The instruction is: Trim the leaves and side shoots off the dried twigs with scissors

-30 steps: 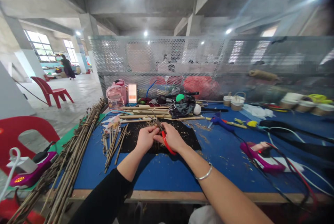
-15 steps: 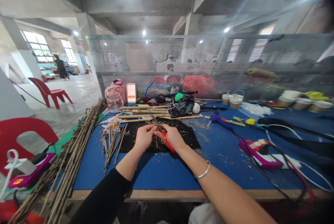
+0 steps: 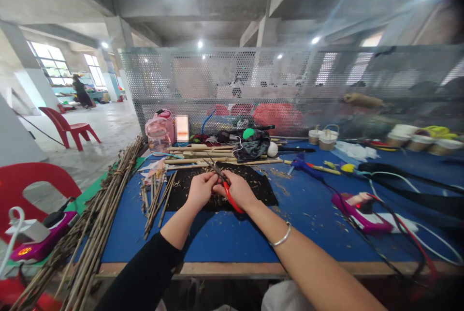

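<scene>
My right hand point(image 3: 239, 191) is closed round red-handled scissors point(image 3: 231, 198), whose blades point up and to the left and look slightly apart. Close beside it, my left hand point(image 3: 201, 191) pinches with thumb and fingers; whatever it holds is too small and covered to name. Both hands are over a black cloth point(image 3: 266, 194) strewn with pale shavings. Left of the cloth lie several short cut twigs point(image 3: 155, 204) on the blue table mat point(image 3: 232, 241).
A long bundle of dry stems point(image 3: 105, 214) runs along the table's left side. Behind the hands lie bamboo sticks point(image 3: 203, 161) and a pink bag point(image 3: 159, 132). A purple power strip point(image 3: 362, 214) with cables sits at right, near small pots point(image 3: 328, 140). A perforated metal screen point(image 3: 203, 79) stands behind.
The scissor blades have spread apart and shifted a little, while both hands stay almost in place. Far left, a person in the background has changed posture slightly.
</scene>
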Demonstrator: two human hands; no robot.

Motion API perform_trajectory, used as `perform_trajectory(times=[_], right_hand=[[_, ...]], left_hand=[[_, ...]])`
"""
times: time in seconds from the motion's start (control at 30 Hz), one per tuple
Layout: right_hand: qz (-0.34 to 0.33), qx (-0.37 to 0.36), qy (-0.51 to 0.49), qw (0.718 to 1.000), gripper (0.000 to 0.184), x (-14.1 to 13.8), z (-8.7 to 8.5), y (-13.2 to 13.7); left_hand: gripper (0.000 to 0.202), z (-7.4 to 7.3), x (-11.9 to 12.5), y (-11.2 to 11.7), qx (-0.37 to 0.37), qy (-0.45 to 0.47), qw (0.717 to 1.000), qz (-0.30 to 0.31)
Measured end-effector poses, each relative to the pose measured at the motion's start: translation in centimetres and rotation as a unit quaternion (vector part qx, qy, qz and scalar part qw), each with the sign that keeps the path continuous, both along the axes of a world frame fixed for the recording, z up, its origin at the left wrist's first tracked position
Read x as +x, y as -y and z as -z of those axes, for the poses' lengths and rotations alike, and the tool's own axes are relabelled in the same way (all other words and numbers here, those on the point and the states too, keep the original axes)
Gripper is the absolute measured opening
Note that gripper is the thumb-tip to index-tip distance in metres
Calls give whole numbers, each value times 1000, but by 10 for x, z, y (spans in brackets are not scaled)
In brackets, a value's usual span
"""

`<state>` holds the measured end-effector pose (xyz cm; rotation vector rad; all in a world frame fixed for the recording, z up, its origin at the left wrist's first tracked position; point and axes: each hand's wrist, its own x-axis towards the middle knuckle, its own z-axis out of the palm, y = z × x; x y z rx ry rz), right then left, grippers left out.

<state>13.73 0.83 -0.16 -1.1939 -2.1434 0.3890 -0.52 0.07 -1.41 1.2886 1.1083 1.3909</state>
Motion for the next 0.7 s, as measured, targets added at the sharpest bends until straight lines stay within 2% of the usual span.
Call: perform_trajectory(times=[0.4, 0.5, 0.7], right_hand=[[38, -13, 43, 998, 35, 0, 0, 1], [47, 11, 65, 997, 43, -1, 1, 2], [20, 36, 62, 997, 55, -3, 3, 0]], left_hand=[[29, -15, 3, 8, -65, 60, 995, -43], [30, -13, 1, 6, -50, 46, 996, -65], [26, -8, -1, 3, -13, -21, 993, -116]])
